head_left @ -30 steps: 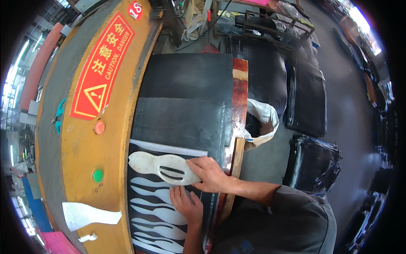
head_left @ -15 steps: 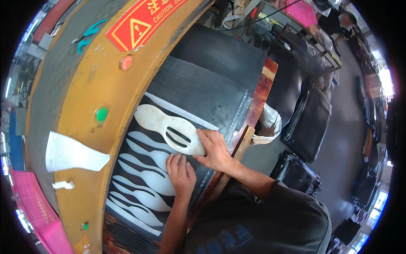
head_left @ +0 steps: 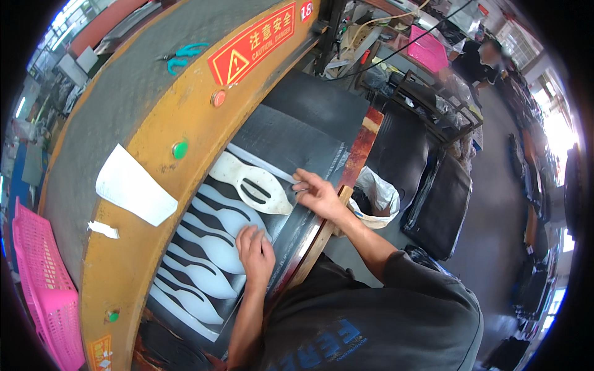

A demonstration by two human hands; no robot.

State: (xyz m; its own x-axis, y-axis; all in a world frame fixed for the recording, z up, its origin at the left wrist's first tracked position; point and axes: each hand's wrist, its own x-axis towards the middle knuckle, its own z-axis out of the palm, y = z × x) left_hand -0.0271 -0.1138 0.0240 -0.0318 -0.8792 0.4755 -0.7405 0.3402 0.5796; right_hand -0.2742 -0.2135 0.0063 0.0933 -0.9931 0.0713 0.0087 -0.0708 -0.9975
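Observation:
A cream, insole-shaped cutting die (head_left: 276,190) with two long slots lies flat on a black sheet (head_left: 281,128) on the press bed. Just beyond its right end is my right hand (head_left: 318,196), fingers apart and bent, with nothing visible in them. Below the die, several pale insole-shaped areas (head_left: 213,250) run side by side in the sheet, apparently cut-outs. My left hand (head_left: 255,252) rests with its fingers spread over the right ends of the upper ones. Pale strips border this row above and below.
A yellow press beam (head_left: 154,142) with a green button (head_left: 180,150) and a red button (head_left: 218,98) spans the left. On it lie teal snips (head_left: 180,57) and white paper (head_left: 133,185). Pink basket (head_left: 46,278) at far left; white sack (head_left: 374,198) right; a person (head_left: 477,62) far off.
My right hand has let go of the die's right end and drawn slightly away from it. The left hand stays on the sheet. The whole view has shifted and turned a little.

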